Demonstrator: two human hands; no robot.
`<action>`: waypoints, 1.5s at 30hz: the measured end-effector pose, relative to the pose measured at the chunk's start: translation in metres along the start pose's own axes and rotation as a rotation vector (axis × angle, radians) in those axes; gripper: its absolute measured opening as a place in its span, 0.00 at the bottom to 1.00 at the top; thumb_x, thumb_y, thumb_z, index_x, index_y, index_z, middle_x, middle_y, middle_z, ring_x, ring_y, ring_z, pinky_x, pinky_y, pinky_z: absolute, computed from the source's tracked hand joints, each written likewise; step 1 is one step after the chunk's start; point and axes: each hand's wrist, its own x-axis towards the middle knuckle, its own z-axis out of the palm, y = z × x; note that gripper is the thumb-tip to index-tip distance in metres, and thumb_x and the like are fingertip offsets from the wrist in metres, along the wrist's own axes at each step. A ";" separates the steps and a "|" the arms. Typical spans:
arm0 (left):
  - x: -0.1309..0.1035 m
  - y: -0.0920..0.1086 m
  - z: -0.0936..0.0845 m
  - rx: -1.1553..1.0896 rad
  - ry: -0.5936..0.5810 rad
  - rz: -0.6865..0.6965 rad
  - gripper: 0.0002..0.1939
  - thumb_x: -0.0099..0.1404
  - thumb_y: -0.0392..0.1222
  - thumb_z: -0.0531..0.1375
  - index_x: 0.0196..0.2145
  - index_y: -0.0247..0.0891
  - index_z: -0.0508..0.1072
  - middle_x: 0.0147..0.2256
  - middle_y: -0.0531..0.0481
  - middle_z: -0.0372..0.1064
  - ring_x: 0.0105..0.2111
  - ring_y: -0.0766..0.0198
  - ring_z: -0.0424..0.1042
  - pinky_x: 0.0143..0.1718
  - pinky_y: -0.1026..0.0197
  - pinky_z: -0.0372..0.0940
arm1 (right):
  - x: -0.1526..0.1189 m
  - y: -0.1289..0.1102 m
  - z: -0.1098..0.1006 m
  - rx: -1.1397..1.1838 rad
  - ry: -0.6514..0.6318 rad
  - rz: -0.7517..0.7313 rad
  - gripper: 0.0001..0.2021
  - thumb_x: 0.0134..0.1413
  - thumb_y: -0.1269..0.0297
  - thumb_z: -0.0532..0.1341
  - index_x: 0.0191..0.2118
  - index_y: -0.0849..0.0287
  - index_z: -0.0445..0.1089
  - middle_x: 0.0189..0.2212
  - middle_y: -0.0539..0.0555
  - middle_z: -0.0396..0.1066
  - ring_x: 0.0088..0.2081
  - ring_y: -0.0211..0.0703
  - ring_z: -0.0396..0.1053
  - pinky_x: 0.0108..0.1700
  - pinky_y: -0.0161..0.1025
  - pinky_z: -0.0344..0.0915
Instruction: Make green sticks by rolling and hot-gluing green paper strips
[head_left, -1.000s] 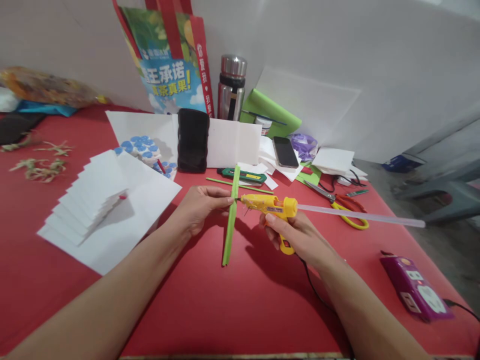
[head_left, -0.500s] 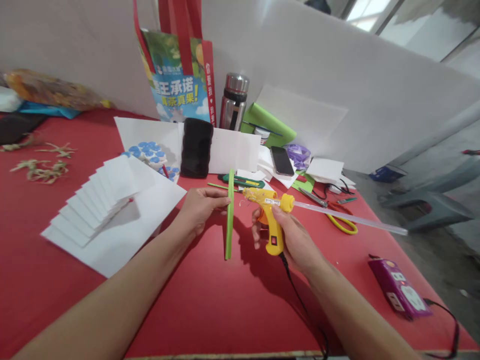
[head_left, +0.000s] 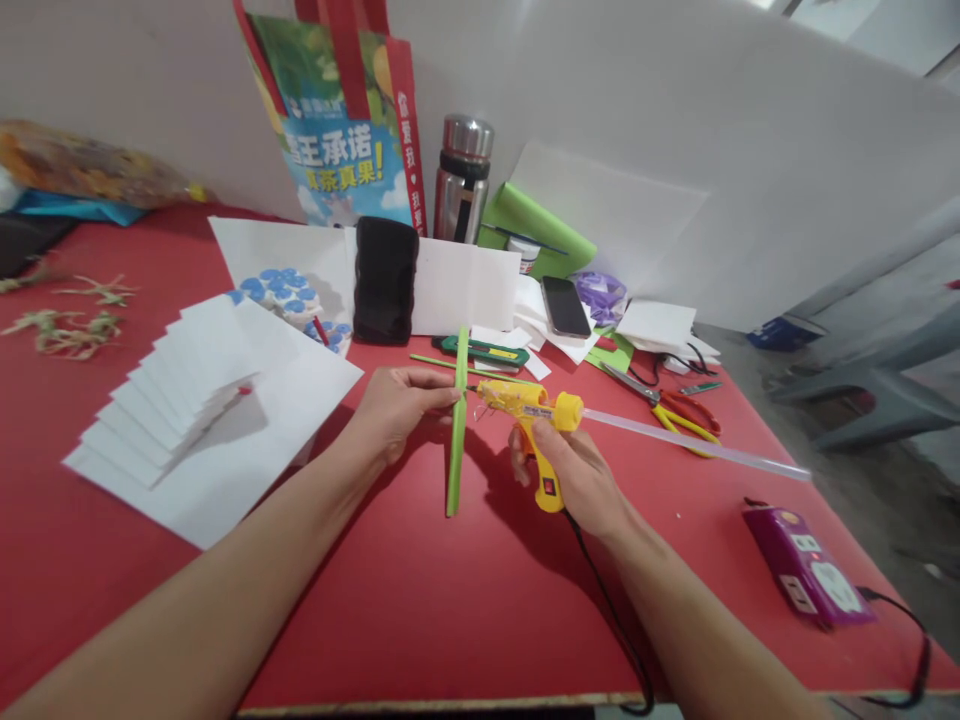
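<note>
My left hand (head_left: 401, 408) pinches a narrow green strip (head_left: 456, 450) between thumb and fingers, holding it lengthwise above the red table. My right hand (head_left: 574, 470) is wrapped round the handle of a yellow hot glue gun (head_left: 546, 440). Its nozzle points left and meets or nearly meets the strip close to my left thumb. A long clear glue stick (head_left: 694, 440) juts out of the gun's back, and thin glue threads hang about its front. Behind the strip lie a green box cutter (head_left: 484, 350) and a thin green stem (head_left: 427, 358).
Fanned white cards (head_left: 161, 400) lie on a white sheet at the left. A black phone-like object (head_left: 385, 280), steel flask (head_left: 463, 180) and printed bag (head_left: 341, 130) stand behind. Scissors (head_left: 671, 410) and a purple power box (head_left: 806, 565) are on the right; the gun's cord (head_left: 600, 600) hangs over the front edge.
The glue gun has moved left, so its nozzle is now at the green strip. My left hand keeps its pinch. The view has shifted slightly.
</note>
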 end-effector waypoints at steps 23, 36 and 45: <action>0.002 -0.001 -0.002 0.011 -0.008 0.040 0.08 0.46 0.31 0.74 0.27 0.31 0.81 0.23 0.45 0.78 0.23 0.61 0.77 0.28 0.60 0.75 | -0.007 -0.002 -0.002 -0.116 -0.030 0.037 0.25 0.71 0.42 0.54 0.29 0.57 0.68 0.22 0.50 0.65 0.26 0.40 0.64 0.32 0.40 0.59; 0.001 0.000 -0.001 0.020 -0.025 0.023 0.08 0.47 0.30 0.75 0.26 0.31 0.81 0.23 0.44 0.78 0.23 0.60 0.77 0.28 0.60 0.74 | -0.010 -0.005 -0.002 -0.089 -0.013 0.063 0.25 0.68 0.40 0.56 0.29 0.57 0.67 0.21 0.49 0.64 0.24 0.39 0.63 0.29 0.40 0.58; -0.003 -0.001 0.001 0.067 -0.087 0.016 0.08 0.46 0.32 0.75 0.26 0.31 0.82 0.24 0.43 0.78 0.23 0.62 0.76 0.28 0.60 0.73 | -0.008 -0.005 -0.003 -0.059 0.020 0.031 0.26 0.68 0.40 0.56 0.29 0.56 0.66 0.21 0.48 0.63 0.24 0.39 0.63 0.30 0.40 0.59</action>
